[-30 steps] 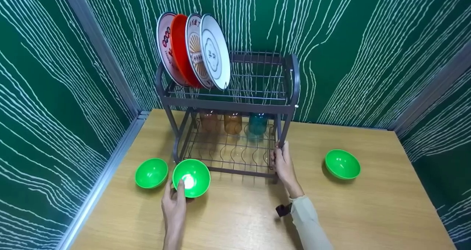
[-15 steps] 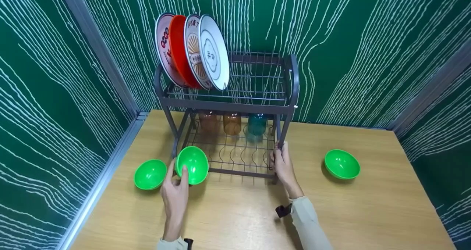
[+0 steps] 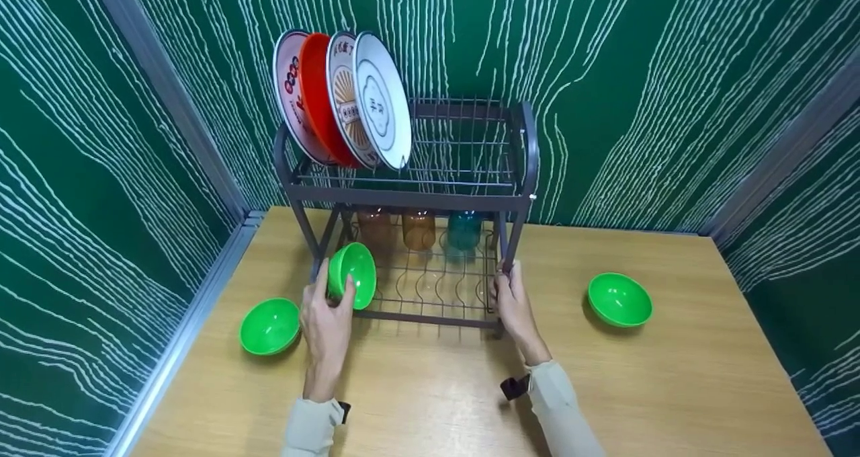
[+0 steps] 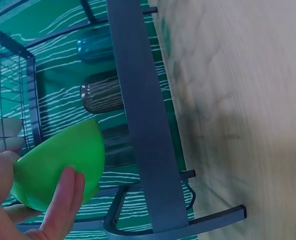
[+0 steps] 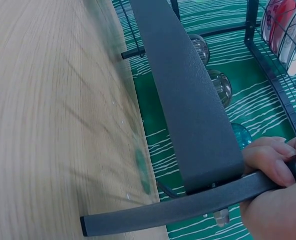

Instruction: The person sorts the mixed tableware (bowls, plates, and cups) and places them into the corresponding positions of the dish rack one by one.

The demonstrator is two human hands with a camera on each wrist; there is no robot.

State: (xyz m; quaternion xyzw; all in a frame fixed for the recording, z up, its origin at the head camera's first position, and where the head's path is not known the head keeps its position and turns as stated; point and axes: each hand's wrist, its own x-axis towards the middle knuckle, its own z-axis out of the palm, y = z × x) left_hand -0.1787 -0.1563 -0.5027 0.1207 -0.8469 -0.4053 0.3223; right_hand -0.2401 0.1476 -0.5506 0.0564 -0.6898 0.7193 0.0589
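Note:
My left hand [image 3: 326, 333] pinches a green bowl [image 3: 363, 277] at its rim, thumb inside and fingers behind. The bowl is tilted, its mouth facing right, at the left front of the lower tier of a dark metal dish rack [image 3: 403, 195]. In the left wrist view the bowl's outside [image 4: 62, 160] shows, with fingertips [image 4: 67, 192] against it. My right hand [image 3: 516, 309] grips the rack's right front leg near the lower tier; the right wrist view shows the fingers [image 5: 270, 160] curled round that bar.
One green bowl [image 3: 270, 326] stands on the table at left, another [image 3: 619, 300] at right. Several plates [image 3: 381, 101] stand upright on the rack's upper left. Three tinted glasses, brown [image 3: 374, 225], amber [image 3: 418, 228] and teal [image 3: 463, 230], stand at the back of the lower tier.
My left hand has lifted the green bowl up and forward to the rack's lower tier and tipped it onto its side. The right hand keeps its grip on the rack.

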